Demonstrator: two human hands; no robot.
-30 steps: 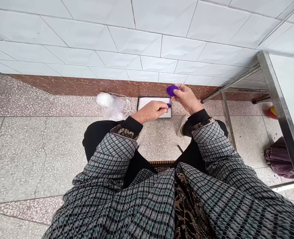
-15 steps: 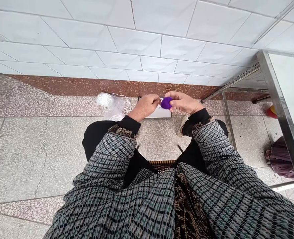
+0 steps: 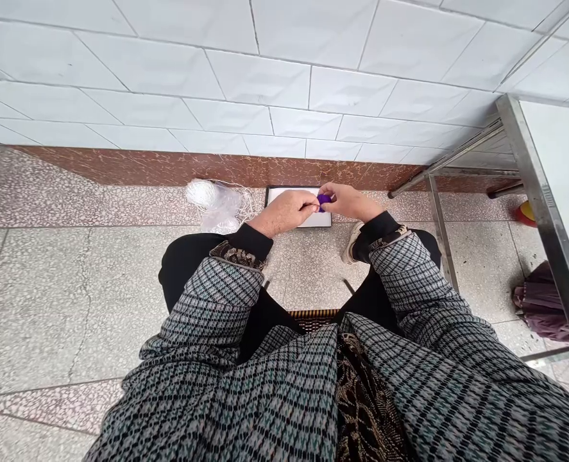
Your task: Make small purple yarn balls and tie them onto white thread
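Between my two hands is a small purple ball (image 3: pixel 323 201), soft-looking like yarn or a pompom, partly covered by fingers. My right hand (image 3: pixel 348 200) is closed on it from the right, thumb and fingertips round it. From the left, my left hand (image 3: pixel 287 212) pinches at the ball's near side; whatever lies in that pinch is hidden by the fingertips. Below both hands a white tray or board with a dark rim (image 3: pixel 317 221) lies on the floor by the wall. To the left sits a ball of white yarn (image 3: pixel 201 192) with loose strands, beside a clear plastic bag (image 3: pixel 225 204).
A white tiled wall (image 3: pixel 265 90) with a brown marble-like base rises in front. A metal-framed table (image 3: pixel 537 192) stands on the right. A dark purple folded cloth-like thing (image 3: pixel 544 301) and a red and yellow object (image 3: pixel 527 213) are beneath it. My shoe (image 3: pixel 353 244) rests near the tray.
My hands have come closer together, and the purple ball is now more covered by fingers. The left hand moved right and the right hand slightly left. More of the tray's left side shows.
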